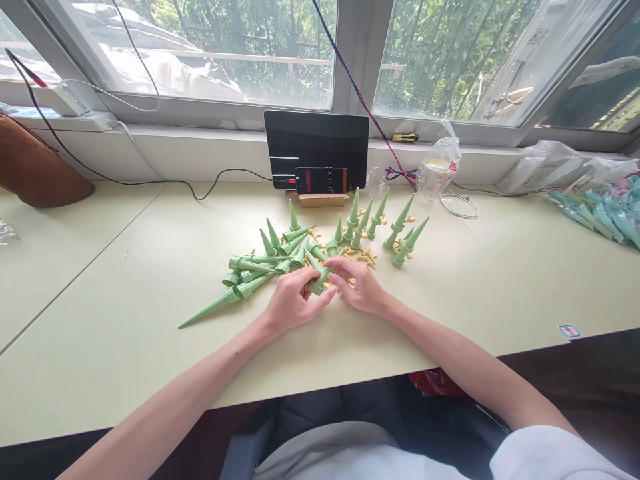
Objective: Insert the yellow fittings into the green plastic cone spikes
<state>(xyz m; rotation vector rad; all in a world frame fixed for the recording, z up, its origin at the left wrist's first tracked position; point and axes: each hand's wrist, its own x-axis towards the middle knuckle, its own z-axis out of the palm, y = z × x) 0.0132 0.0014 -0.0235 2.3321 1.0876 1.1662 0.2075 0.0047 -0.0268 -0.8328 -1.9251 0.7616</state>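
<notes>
My left hand (293, 301) is closed around the wide capped end of a green plastic watering spike (317, 285) just over the table. On its other side, my right hand (361, 288) has thumb and forefinger curled in against the same spike; whether a small part is pinched there too is hidden. Beside my left hand lies a loose heap of green spikes (255, 273), a few standing point up. Small yellow valves (367, 258) are scattered behind and under my right hand. Farther back and right, several spikes fitted with yellow valves (379, 213) stand upright.
A phone (323, 181) showing a timer leans on a black tablet (317, 143) at the table's back. Plastic bags (440, 163) and a white cable (459, 207) lie right of them. Bagged teal pieces (600, 210) sit far right, a brown object (43, 163) far left.
</notes>
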